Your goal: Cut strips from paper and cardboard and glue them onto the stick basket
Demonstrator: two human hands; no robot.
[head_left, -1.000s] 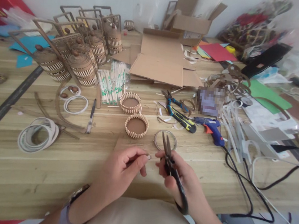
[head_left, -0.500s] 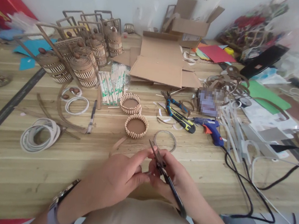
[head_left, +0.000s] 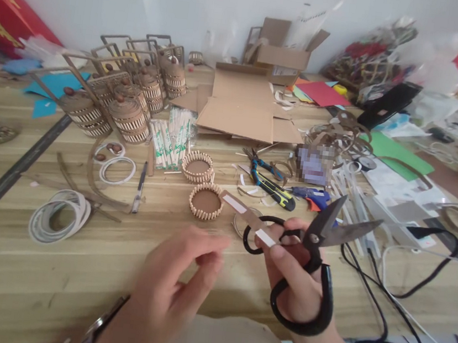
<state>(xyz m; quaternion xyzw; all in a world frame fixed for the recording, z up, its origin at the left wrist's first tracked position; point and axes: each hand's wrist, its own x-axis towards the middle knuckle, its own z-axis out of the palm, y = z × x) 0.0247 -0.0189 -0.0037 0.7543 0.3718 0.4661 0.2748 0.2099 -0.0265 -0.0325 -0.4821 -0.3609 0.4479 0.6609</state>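
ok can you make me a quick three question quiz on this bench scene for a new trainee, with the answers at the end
1. Which hand holds both the black-handled metal scissors and the flat brown strip with white patches?
2. True or false: the scissors are fully closed.
3. How many round brown-bottomed rings of pale sticks sit just beyond the left hand: a) one, b) two, c) four?

Key: 1. The right hand. 2. False, they are spread open. 3. b.
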